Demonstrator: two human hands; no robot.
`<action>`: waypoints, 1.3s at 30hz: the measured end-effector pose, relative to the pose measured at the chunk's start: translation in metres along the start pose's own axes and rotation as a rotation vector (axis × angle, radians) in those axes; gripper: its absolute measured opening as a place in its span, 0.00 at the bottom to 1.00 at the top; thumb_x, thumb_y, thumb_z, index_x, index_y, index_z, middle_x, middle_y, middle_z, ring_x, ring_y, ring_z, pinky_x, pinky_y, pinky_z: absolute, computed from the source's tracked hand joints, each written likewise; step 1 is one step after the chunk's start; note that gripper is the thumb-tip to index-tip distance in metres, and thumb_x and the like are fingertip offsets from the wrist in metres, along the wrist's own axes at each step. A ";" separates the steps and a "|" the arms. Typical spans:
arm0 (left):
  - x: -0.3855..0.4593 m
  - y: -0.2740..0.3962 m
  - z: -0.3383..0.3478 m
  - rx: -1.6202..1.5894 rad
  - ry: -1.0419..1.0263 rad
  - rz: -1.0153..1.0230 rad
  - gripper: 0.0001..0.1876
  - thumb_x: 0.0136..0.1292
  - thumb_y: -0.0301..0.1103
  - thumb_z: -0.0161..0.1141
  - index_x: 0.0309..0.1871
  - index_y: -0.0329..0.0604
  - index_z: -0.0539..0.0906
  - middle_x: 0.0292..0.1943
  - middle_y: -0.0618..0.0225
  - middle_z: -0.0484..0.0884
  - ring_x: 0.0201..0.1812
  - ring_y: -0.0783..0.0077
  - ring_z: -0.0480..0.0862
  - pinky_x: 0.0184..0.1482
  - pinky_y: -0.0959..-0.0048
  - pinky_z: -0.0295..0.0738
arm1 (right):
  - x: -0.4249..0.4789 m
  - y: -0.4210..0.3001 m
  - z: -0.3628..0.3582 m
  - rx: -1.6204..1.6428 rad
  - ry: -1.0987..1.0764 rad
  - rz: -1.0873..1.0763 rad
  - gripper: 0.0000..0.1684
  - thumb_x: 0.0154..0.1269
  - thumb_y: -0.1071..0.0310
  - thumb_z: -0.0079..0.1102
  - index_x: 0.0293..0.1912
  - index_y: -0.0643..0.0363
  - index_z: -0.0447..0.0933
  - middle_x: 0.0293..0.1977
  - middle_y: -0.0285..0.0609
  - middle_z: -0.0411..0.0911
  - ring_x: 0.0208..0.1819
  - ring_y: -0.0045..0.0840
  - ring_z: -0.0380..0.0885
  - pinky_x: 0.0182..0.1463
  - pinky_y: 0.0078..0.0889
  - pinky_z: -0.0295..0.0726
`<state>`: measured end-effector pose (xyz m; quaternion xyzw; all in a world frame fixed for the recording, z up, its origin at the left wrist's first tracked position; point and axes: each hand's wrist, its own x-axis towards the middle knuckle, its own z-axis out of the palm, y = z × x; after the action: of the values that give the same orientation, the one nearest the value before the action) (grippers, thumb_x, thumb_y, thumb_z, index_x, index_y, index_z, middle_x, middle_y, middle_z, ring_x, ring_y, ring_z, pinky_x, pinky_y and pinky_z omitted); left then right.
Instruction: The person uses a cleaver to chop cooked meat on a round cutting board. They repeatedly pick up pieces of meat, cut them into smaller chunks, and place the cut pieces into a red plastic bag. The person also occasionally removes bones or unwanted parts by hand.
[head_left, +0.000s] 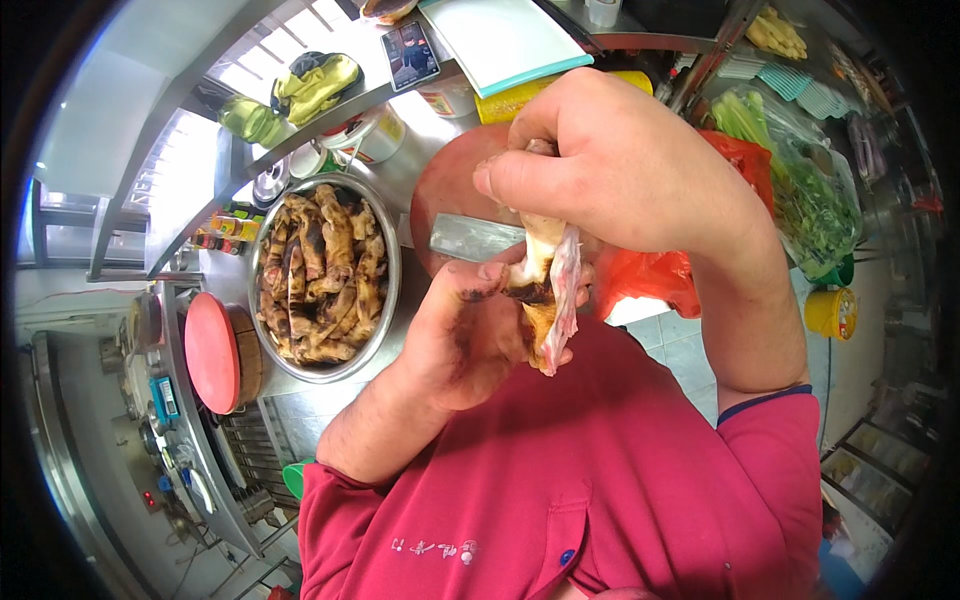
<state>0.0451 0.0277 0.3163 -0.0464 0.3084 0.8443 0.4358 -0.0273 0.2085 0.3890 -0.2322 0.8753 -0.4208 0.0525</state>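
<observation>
Both my hands hold a halved, singed pig's trotter (546, 292) in front of my chest. Its pale cut side faces right, and dark scorch marks cross its skin. My left hand (472, 337), smudged black, wraps around the lower part. My right hand (600, 165) pinches the upper end between thumb and fingers. Beyond the trotter, a cleaver (476, 238) rests flat on a round reddish chopping board (457, 172); my hands hide its right part. To the left, an oval steel basin (394, 300) holds many charred trotter pieces (322, 262).
A red plastic bag (649, 281) lies right of the board, near bagged leafy greens (810, 180). A round pink-topped block (210, 352) stands left of the basin. Above the counter, a shelf (322, 112) carries a phone-like device (410, 56) and a yellow-green cloth (322, 86).
</observation>
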 end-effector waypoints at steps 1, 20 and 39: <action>0.000 0.000 0.000 -0.001 -0.001 -0.004 0.32 0.66 0.51 0.50 0.69 0.45 0.67 0.55 0.62 0.78 0.48 0.69 0.81 0.49 0.64 0.78 | 0.000 0.000 0.000 0.004 0.003 -0.007 0.21 0.54 0.59 0.59 0.24 0.73 0.78 0.19 0.64 0.73 0.24 0.54 0.77 0.33 0.47 0.77; -0.010 0.001 -0.006 1.062 0.237 0.738 0.45 0.53 0.36 0.68 0.73 0.34 0.61 0.66 0.52 0.65 0.66 0.59 0.71 0.57 0.65 0.81 | -0.043 0.022 0.023 0.132 0.382 -0.452 0.19 0.45 0.66 0.75 0.38 0.62 0.83 0.26 0.42 0.83 0.24 0.27 0.84 0.29 0.24 0.80; -0.014 0.005 -0.012 1.154 0.286 0.814 0.44 0.52 0.32 0.68 0.74 0.37 0.61 0.68 0.52 0.62 0.68 0.57 0.69 0.56 0.64 0.83 | -0.031 0.026 0.024 0.097 0.347 -0.602 0.20 0.47 0.67 0.74 0.41 0.66 0.82 0.25 0.42 0.82 0.22 0.25 0.82 0.27 0.24 0.77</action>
<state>0.0481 0.0089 0.3144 0.2000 0.7522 0.6278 -0.0030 -0.0021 0.2194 0.3501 -0.4023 0.7423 -0.4919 -0.2126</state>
